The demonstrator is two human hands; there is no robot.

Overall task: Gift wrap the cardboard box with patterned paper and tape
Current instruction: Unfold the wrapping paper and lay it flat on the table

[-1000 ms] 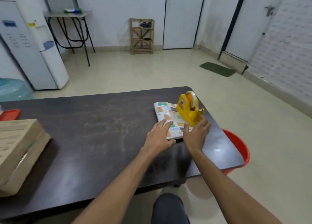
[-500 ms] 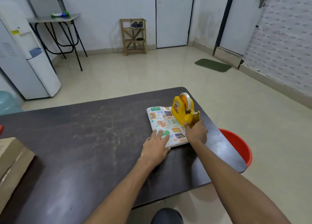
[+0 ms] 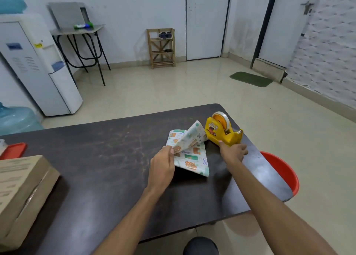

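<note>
- Dark table (image 3: 96,158) in a pale room carries all the wrapping things.
- Near the far right corner lies the patterned paper (image 3: 189,158), folded flat, with its top layer lifted.
- The left hand (image 3: 162,164) pinches that lifted layer at its near edge.
- If it pulls hard, I think the paper could rip or get a bad crease.
- The right hand (image 3: 234,151) has its fingers curled on the near end of the yellow tape holder (image 3: 221,132), just beside the paper.
- The holder stands close to the right edge; a push could knock it off, maybe into the red bucket (image 3: 281,170) on the floor there.
- The cardboard box (image 3: 21,187) sits at the left edge, well apart from the paper, not yet wrapped.
- Count: one paper, one box, one tape holder with one roll, two hands, one bucket, one red lid (image 3: 13,150).
</note>
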